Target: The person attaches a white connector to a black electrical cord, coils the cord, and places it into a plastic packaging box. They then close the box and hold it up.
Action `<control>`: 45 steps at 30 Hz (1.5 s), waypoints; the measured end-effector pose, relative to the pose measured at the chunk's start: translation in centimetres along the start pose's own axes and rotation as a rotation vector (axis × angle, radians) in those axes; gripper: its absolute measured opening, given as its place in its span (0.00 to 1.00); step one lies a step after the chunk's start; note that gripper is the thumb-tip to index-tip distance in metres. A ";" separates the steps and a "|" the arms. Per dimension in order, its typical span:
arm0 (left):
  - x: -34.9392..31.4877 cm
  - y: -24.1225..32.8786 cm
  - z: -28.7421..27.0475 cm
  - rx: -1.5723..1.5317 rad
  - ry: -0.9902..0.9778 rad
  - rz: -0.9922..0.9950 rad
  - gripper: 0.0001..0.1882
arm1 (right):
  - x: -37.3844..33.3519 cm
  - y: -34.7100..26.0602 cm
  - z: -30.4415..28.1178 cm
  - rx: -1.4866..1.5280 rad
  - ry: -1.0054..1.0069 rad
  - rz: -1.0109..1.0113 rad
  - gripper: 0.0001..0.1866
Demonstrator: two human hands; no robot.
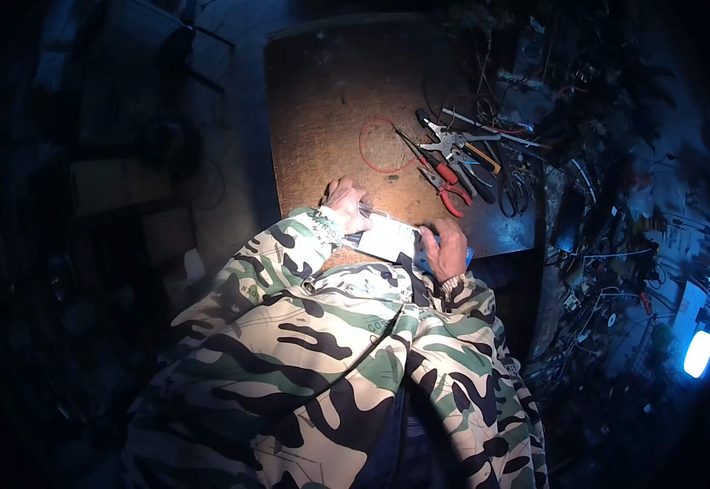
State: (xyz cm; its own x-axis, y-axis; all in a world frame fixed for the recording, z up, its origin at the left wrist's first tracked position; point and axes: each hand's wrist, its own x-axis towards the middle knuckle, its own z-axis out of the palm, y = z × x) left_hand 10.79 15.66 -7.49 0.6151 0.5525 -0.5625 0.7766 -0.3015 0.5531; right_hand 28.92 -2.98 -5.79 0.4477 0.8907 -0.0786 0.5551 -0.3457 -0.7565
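A flat, rectangular white piece lies at the near edge of the wooden table, close to my body. Strong light washes out its surface, so its kind cannot be made out. My left hand has its fingers bent down on the left end, by a dark and clear edge. At the other end, my right hand curls round the piece, with the thumb toward the white face. Something blue shows beside the right hand, partly covered by it.
On the brown wooden table, red-handled cutters, metal pliers and several other tools lie in a heap to the right. A red wire loop sits left of them. Tangled wires and parts crowd the right side, near a glowing lamp.
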 end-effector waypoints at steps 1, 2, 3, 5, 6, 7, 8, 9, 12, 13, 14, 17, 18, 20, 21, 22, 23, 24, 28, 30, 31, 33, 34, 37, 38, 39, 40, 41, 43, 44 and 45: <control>0.0 -0.1 0.3 -0.015 0.012 0.006 0.21 | 1.1 -0.3 0.7 -0.015 -0.093 0.001 0.11; -0.1 -0.3 0.6 -0.036 0.022 0.010 0.21 | 2.1 -0.7 1.4 -0.033 -0.192 0.006 0.13; -0.2 -0.3 0.6 -0.038 0.023 0.012 0.22 | 3.1 -0.7 2.2 0.033 -0.300 0.059 0.14; -0.4 -0.7 0.9 -0.035 0.047 0.034 0.22 | 4.9 -0.7 3.5 0.075 -0.472 0.134 0.15; -0.7 -0.9 0.9 -0.040 0.066 0.036 0.22 | 5.5 -0.3 4.2 0.098 -0.511 0.132 0.15; -1.0 -1.0 0.8 -0.049 0.073 0.036 0.22 | 6.0 0.4 5.0 0.119 -0.549 0.130 0.15; -0.9 -0.9 0.9 -0.051 0.067 0.039 0.22 | 6.2 1.1 5.5 0.137 -0.576 0.139 0.15; -0.8 -0.9 1.0 -0.053 0.061 0.043 0.22 | 6.4 1.8 5.8 0.141 -0.573 0.135 0.15; -1.3 -0.3 0.3 -0.029 0.026 0.006 0.22 | 6.9 2.5 6.2 0.152 -0.647 0.126 0.16; -1.4 0.2 0.0 -0.011 0.007 -0.026 0.22 | 7.1 2.4 6.3 0.121 -0.648 0.106 0.16; -1.4 0.7 -0.1 0.006 -0.017 -0.052 0.22 | 7.1 2.2 6.2 0.088 -0.644 0.093 0.17; -1.8 1.5 -0.7 0.027 -0.031 -0.100 0.23 | 6.9 2.0 6.3 0.064 -0.608 0.062 0.18; -1.8 1.6 -0.7 0.032 -0.031 -0.110 0.23 | 6.8 2.0 6.4 0.070 -0.592 0.054 0.18; -1.8 1.6 -0.7 0.033 -0.033 -0.103 0.22 | 6.6 2.5 6.6 0.071 -0.599 0.068 0.17; -1.9 1.6 -0.7 0.033 -0.035 -0.099 0.22 | 6.5 2.6 6.6 0.071 -0.602 0.076 0.17; -1.9 1.7 -0.5 0.026 -0.035 -0.092 0.22 | 6.2 2.8 6.4 0.104 -0.595 0.092 0.16; -1.8 1.5 -0.3 0.021 -0.031 -0.088 0.22 | 6.0 2.5 6.1 0.139 -0.588 0.103 0.16; -1.9 1.5 -0.4 0.019 -0.019 -0.084 0.22 | 6.0 1.8 5.5 0.174 -0.580 0.105 0.16; -2.7 1.3 -0.7 0.002 0.015 -0.002 0.24 | 4.0 0.7 1.7 0.044 -0.332 -0.001 0.20; -2.9 1.1 -0.4 0.037 0.041 0.090 0.24 | 2.2 0.9 -0.5 -0.052 -0.204 -0.035 0.21; -2.9 1.3 -0.2 0.083 0.039 0.106 0.26 | 1.1 1.8 -1.2 -0.089 -0.123 -0.020 0.22; -2.5 1.3 -0.3 0.124 -0.017 0.167 0.27 | -1.4 3.0 -2.6 -0.177 0.003 0.095 0.27; -2.2 1.5 -0.4 0.149 -0.048 0.204 0.27 | -2.5 3.5 -3.3 -0.225 0.043 0.192 0.30; -0.9 1.9 0.0 0.125 -0.201 0.273 0.25 | -4.2 4.7 -3.5 -0.293 -0.015 0.184 0.36; -0.2 2.3 0.3 0.122 -0.232 0.262 0.23 | -4.8 4.8 -3.3 -0.320 -0.027 0.184 0.36; 0.4 2.7 0.7 0.119 -0.262 0.251 0.22 | -5.0 5.0 -2.9 -0.354 -0.007 0.129 0.38; 0.9 3.1 1.1 0.116 -0.293 0.240 0.20 | -5.0 5.2 -2.7 -0.385 -0.021 0.058 0.37; 0.9 3.0 1.1 0.089 -0.262 0.256 0.18 | -4.4 4.4 -2.5 -0.373 -0.053 0.049 0.36; 1.1 3.2 1.1 0.091 -0.303 0.292 0.19 | -3.6 3.2 -2.1 -0.264 -0.039 -0.041 0.29; 1.1 3.1 1.1 0.093 -0.321 0.308 0.20 | -3.3 2.9 -1.6 -0.222 -0.064 -0.046 0.27; 1.2 2.9 1.3 0.073 -0.313 0.329 0.19 | -2.9 2.7 -1.3 -0.182 -0.089 -0.051 0.26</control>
State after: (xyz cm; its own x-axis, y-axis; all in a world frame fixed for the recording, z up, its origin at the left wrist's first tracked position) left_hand 13.90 14.40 -7.39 0.8333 0.1604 -0.5290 0.5338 -0.4821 0.6947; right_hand 30.01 -6.90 -6.79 0.3563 0.9282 -0.1067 0.6965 -0.3400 -0.6319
